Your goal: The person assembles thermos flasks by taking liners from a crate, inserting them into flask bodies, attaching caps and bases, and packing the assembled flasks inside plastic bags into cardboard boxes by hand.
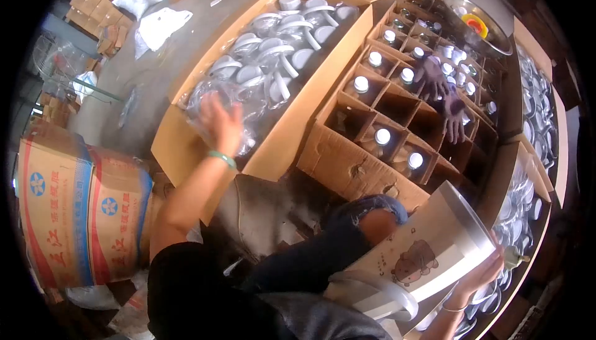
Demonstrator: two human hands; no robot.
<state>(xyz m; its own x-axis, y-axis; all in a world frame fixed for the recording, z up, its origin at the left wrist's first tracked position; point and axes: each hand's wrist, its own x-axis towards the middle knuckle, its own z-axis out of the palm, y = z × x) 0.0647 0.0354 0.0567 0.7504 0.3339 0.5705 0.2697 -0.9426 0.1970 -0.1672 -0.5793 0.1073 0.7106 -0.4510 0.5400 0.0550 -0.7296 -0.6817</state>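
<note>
My left hand point(220, 124) is over the near end of a long cardboard box point(273, 160), its fingers spread and slightly blurred. Clear plastic bags point(214, 92) lie under that hand; whether it touches them I cannot tell. Inside the box are many pale grey round lids with curved handles point(271, 45). Across my lap leans a large white jug point(428, 244) with a brown cartoon bear on its side and a thick pale handle point(397, 293). My right hand point(487, 272) grips it near the grey-rimmed end, with part of the fingers hidden.
A divided carton point(347, 160) holds several white-capped bottles point(382, 136), with dark gloves point(453, 113) on top. Behind stands a metal basin point(503, 45) with a yellow and red item point(475, 25). More boxes point(524, 160) line the right; printed cartons point(118, 216) stand left.
</note>
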